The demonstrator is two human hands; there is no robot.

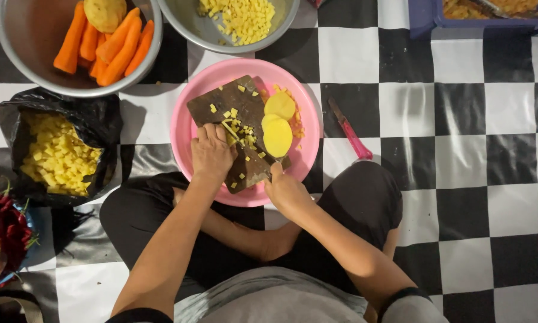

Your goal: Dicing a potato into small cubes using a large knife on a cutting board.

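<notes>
A dark wooden cutting board lies in a pink round basin on the floor in front of me. My left hand presses on potato strips at the board's middle. My right hand grips a knife whose blade lies low on the board beside the left hand. Two peeled potato halves rest on the board's right side. Small yellow cubes are scattered over the board and basin.
A metal bowl of carrots and a potato sits at top left, a metal bowl of diced potato at top middle. A black bag holds more dice on the left. Red chillies lie lower left; a pink-handled knife lies right.
</notes>
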